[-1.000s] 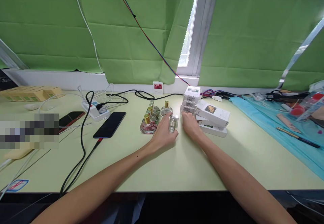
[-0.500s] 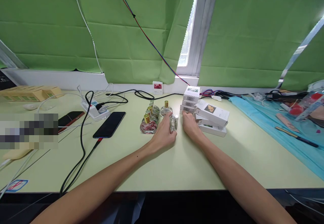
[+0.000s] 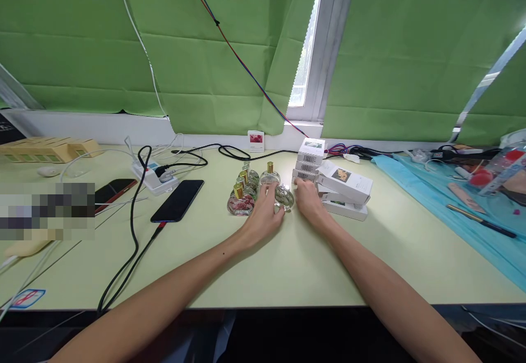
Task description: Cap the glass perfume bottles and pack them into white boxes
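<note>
Both forearms reach forward across the pale green table [image 3: 287,264] and meet near its middle. The left hand [image 3: 263,215] lies low on the tabletop, its fingers curled loosely round the near left side of a small clear glass bottle [image 3: 284,196], touching it; how firm the hold is cannot be told. The bottle stands on the table between the two hands, upright with its long axis vertical and its neck pointing up, though the neck and cap are too small and blurred to make out. The right hand [image 3: 307,201] rests just right of the bottle, fingers bent and pointing forward, their tips against the lowest of a stack of white boxes [image 3: 309,163] with barcodes on their ends; it grips nothing that shows. Just left of the left hand a cluster of gold-capped perfume bottles [image 3: 244,190] stands upright. Right of the stack lie flat white cartons [image 3: 344,188], angled. Farther left lie a black phone [image 3: 178,201] and a power strip [image 3: 154,179] with black cables. Behind everything hang green blinds [image 3: 205,51].
</note>
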Demonstrator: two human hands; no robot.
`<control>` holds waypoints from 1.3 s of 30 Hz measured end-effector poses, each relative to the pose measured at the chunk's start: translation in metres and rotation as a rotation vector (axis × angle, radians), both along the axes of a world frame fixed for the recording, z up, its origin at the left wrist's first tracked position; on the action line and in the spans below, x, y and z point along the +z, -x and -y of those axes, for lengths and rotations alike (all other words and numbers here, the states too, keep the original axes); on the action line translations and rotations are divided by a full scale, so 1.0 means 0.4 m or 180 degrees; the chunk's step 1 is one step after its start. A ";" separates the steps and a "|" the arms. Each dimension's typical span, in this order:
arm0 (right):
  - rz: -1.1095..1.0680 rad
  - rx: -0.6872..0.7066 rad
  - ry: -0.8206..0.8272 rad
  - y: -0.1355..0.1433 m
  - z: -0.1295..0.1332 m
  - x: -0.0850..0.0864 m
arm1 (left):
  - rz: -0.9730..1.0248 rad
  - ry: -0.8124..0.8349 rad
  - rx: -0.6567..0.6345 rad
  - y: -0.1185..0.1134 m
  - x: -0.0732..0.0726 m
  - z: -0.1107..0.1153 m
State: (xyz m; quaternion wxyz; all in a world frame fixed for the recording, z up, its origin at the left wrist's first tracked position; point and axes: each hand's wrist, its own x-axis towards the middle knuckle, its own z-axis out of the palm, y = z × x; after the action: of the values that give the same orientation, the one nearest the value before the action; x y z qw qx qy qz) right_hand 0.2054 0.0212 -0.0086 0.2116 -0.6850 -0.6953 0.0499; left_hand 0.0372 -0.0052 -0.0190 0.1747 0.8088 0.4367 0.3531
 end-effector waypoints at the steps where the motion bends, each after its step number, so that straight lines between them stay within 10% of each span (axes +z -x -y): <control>1: -0.0061 0.0038 -0.0079 -0.001 -0.004 -0.002 | -0.0008 0.0007 0.0010 0.000 0.002 0.002; 17: -0.1775 0.0757 -0.1360 0.002 -0.001 0.012 | 0.0121 0.0003 -0.0175 0.002 -0.018 -0.014; 28: -0.4112 0.0879 -0.0718 0.007 -0.026 -0.006 | 0.0055 -0.0057 -0.0031 0.004 -0.014 -0.017; 39: -0.4588 0.1033 -0.0377 0.013 -0.022 -0.002 | 0.0151 -0.0013 -0.0055 0.004 -0.016 -0.018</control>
State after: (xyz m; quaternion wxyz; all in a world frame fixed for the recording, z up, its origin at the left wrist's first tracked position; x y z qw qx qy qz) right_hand 0.2000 0.0301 -0.0095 0.6422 -0.3584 -0.4780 0.4803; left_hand 0.0355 0.0021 -0.0256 0.1865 0.8042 0.4248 0.3715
